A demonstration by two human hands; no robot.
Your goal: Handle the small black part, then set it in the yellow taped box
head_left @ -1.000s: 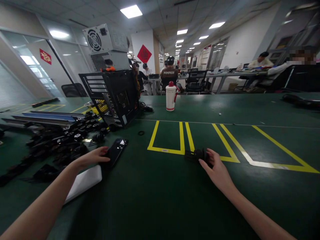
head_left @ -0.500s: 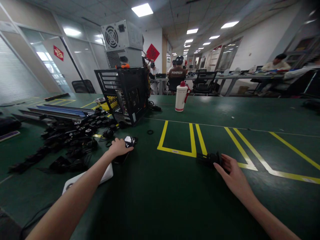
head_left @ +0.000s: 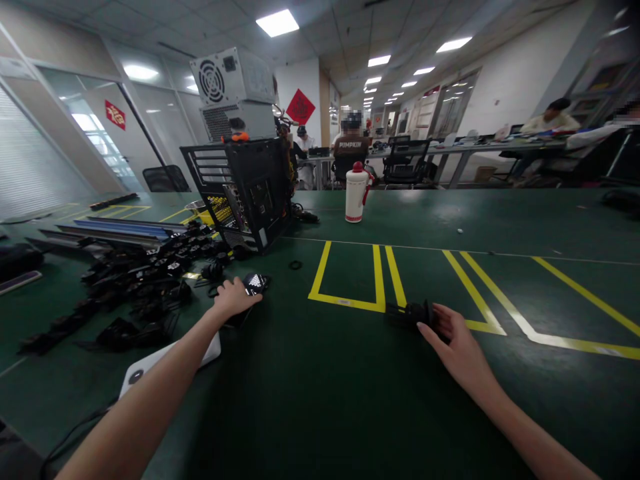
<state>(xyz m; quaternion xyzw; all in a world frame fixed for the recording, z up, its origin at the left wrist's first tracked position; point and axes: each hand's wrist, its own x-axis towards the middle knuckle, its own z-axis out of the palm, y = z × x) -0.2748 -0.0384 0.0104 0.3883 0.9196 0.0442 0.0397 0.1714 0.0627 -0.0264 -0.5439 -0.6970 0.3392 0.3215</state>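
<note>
My left hand (head_left: 234, 299) is closed over a dark, flat device (head_left: 257, 283) with a white dotted pattern on its upper face. My palm hides part of the device, which lies on the green table. Over to the right, my right hand (head_left: 456, 333) has its thumb and fingers around the near end of a black pronged part (head_left: 413, 313). The prongs of that part point left, toward the yellow tape. Under my left forearm lies a white, rounded-corner object (head_left: 207, 350), partly covered.
A heap of black jointed parts (head_left: 145, 273) spreads over the left side. Behind it stands an open black computer case (head_left: 245, 193) with power supplies (head_left: 233, 83) stacked on top. A white bottle (head_left: 355, 197) with a red lid stands mid-table. Yellow tape (head_left: 350, 303) marks the tabletop.
The whole view has shifted slightly, so the things appear a little further left. Both hands keep almost the same pose at the same objects.
</note>
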